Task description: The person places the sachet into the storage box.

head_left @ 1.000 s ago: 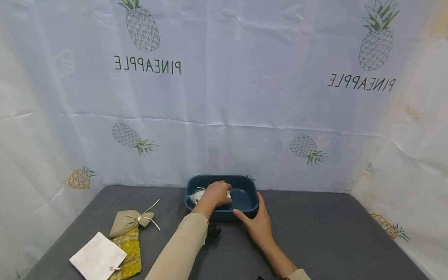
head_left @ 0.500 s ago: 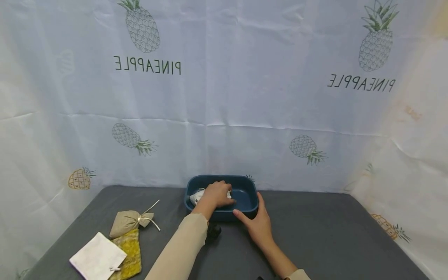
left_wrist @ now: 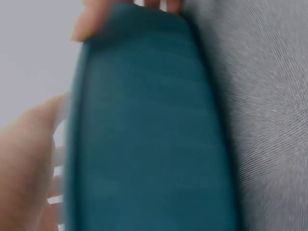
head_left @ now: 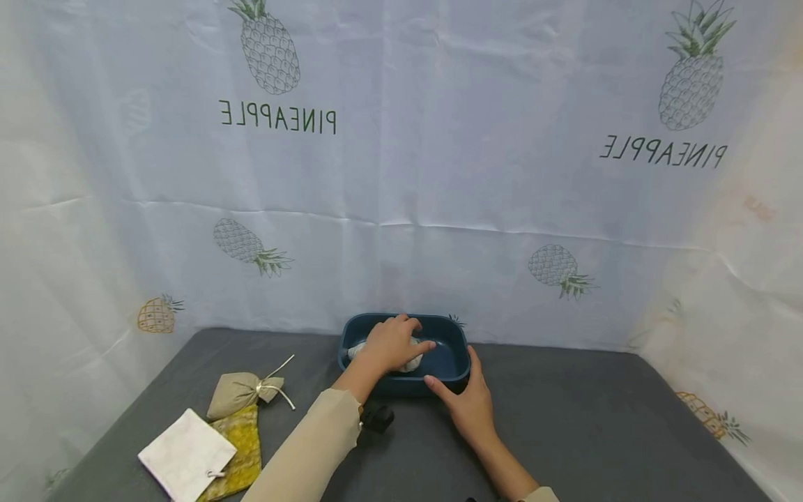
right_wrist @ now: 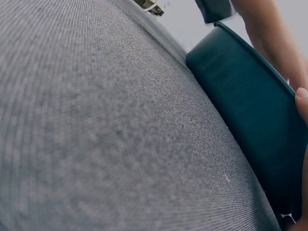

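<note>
A dark blue rectangular tub point(head_left: 451, 352) stands at the back of the grey table. Inside its left half lies a pale cloth bundle point(head_left: 412, 363), partly covered by my left hand point(head_left: 390, 344), whose thumb and fingers are spread over it. My right hand point(head_left: 472, 408) grips the tub's right end, thumb at the front rim and fingers round the side. In the left wrist view the tub's front wall point(left_wrist: 149, 125) fills the middle, and the left hand point(left_wrist: 24, 163) is blurred. The right wrist view has the right thumb point(right_wrist: 301, 98) against the tub's rim.
On the left of the table lie a beige tied pouch point(head_left: 235, 394), a yellow mottled cloth piece point(head_left: 247, 443) and a white square pad point(head_left: 187, 453) overlapping the yellow one. A white pineapple-print curtain point(head_left: 401, 174) hangs right behind the tub.
My left hand has lifted slightly from the pale bundle, its thumb and fingers spreading apart. The right hand keeps its grip on the tub. The head view has shifted a little.
</note>
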The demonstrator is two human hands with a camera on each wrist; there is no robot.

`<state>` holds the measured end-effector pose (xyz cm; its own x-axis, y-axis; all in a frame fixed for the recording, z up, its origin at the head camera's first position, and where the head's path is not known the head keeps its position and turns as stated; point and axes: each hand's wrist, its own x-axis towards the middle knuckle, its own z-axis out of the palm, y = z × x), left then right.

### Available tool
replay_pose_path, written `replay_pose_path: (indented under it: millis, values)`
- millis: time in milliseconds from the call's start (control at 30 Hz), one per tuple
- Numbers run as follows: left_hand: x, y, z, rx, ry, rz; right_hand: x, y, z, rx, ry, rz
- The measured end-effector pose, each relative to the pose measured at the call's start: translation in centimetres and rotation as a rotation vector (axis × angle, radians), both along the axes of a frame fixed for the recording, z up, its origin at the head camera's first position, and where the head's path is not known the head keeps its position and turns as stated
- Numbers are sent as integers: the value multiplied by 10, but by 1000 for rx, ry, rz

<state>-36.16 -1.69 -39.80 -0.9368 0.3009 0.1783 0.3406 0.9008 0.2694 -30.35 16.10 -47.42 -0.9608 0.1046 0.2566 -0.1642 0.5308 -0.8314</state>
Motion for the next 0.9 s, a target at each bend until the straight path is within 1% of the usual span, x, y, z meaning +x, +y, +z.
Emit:
replay_pose_path:
  millis: [100,200,333,533,600,700,767,900]
  values:
    - [11,-9,9,72,9,-2,0,0,0,-2,3,1]
    - [21,-20,15,114,22,5,0,1,0,1,-1,-2]
    - [38,-38,20,133,51,36,0,1,-1,-1,-9,2]
    - [68,-67,32,136,94,75,-1,3,-1,-12,4,4]
    - [76,-76,33,131,114,83,0,4,-1,-7,5,5]
    - [87,-91,31,129,140,114,0,3,0,-4,1,8]
    - [94,-101,29,127,154,140,0,3,0,-5,-1,11]
    - [107,-123,26,151,161,209,1,1,-1,-3,-5,14]
